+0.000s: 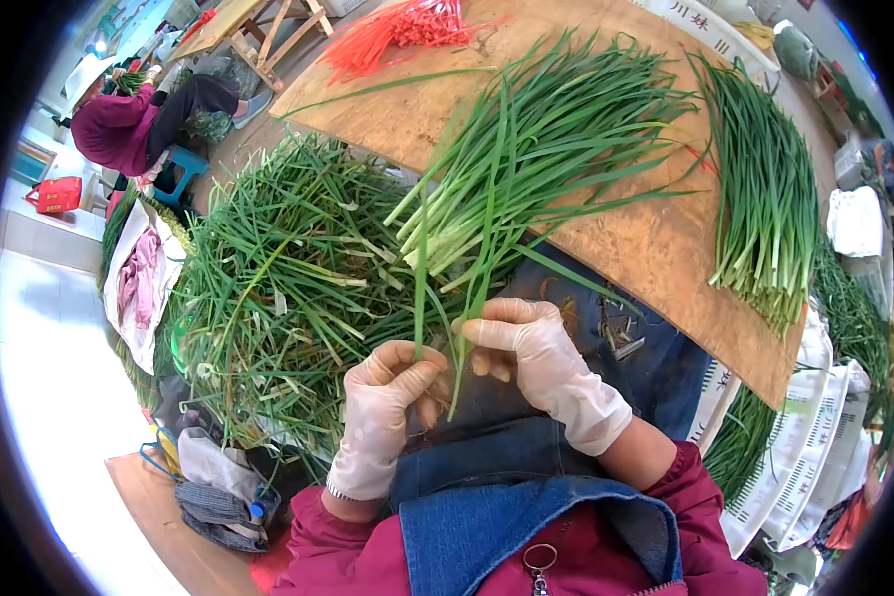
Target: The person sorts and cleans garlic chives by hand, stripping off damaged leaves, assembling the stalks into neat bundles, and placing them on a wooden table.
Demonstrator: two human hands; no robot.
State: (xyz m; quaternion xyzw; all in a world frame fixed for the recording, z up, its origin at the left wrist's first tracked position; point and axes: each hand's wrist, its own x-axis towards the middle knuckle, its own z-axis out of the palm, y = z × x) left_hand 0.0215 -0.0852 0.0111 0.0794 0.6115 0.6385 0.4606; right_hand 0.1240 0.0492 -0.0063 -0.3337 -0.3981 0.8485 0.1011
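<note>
My left hand [379,412], in a pale thin glove, pinches a long green garlic chive leaf that stands up from its fingertips. Close beside it, my right hand [541,366], gloved too, grips a garlic chive stalk [484,243] between thumb and forefinger, its lower end hanging below the fingers. Beyond both hands a loose pile of garlic chives [566,129] lies on the wooden board [656,248], pale ends toward me. A neater bundle of garlic chives [765,189] rests at the board's right side.
Left of my hands is a big heap of untidy chives [278,288]. Red ties [402,35] lie at the board's far edge. White crates [810,447] stand at the right. Another person [119,124] sits at the upper left near a blue stool [179,177].
</note>
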